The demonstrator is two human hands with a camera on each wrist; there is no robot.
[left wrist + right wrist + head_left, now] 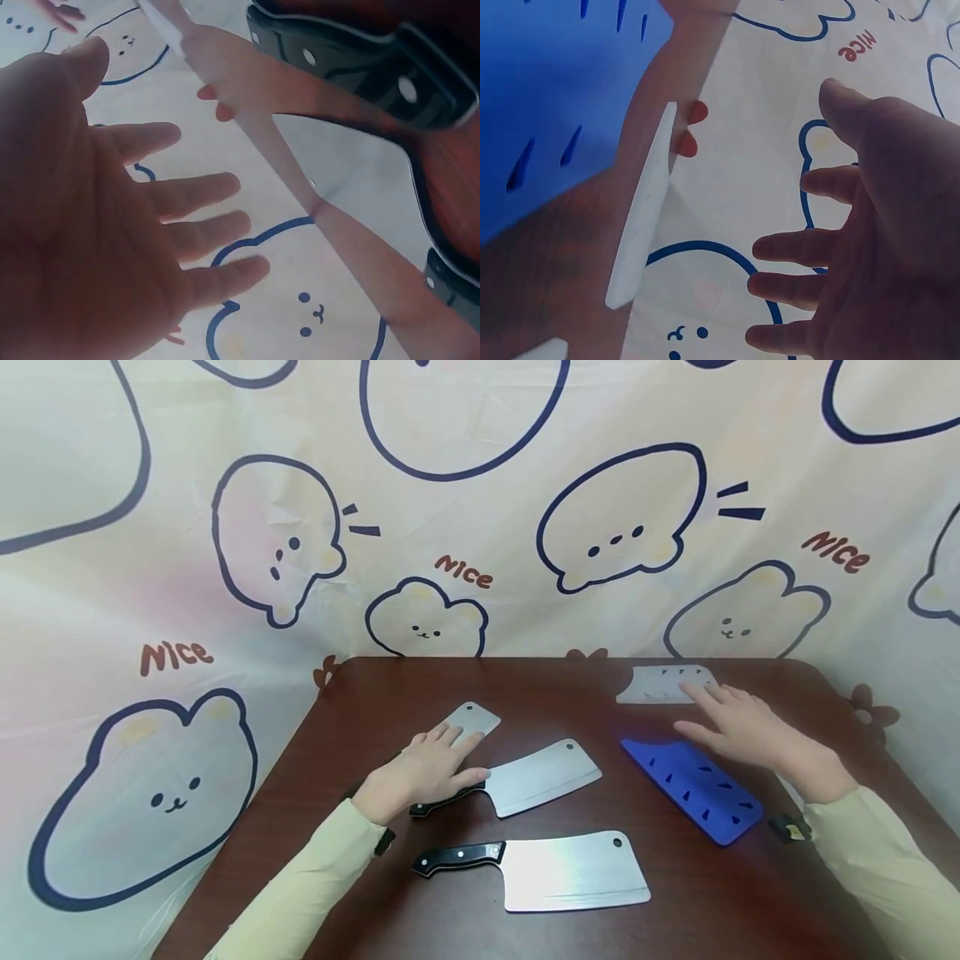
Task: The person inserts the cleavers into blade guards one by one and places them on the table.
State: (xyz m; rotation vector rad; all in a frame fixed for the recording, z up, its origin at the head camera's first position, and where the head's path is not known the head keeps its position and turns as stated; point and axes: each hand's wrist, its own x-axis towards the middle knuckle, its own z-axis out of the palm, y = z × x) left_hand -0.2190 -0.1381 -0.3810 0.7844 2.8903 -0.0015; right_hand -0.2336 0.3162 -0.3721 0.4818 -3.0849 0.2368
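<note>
Holding the left hand and the right hand well apart over the bench, fingers straight, clamped on nothing. Closest below the left hand, a middle cleaver, long axis slanting from handle at near left to blade at far right. Just beyond those fingers, the blade of a far cleaver; closer to the body, a near cleaver, crosswise, handle to the left. Nearer to the right hand, a blue cover, on its near-left side, long axis from far left to near right; at the fingertips in the head view, a white cover, apart from them in the wrist view. Hidden by the left hand, most of the far cleaver's handle; cut off in the right wrist view, a pale piece, too little visible to name
</note>
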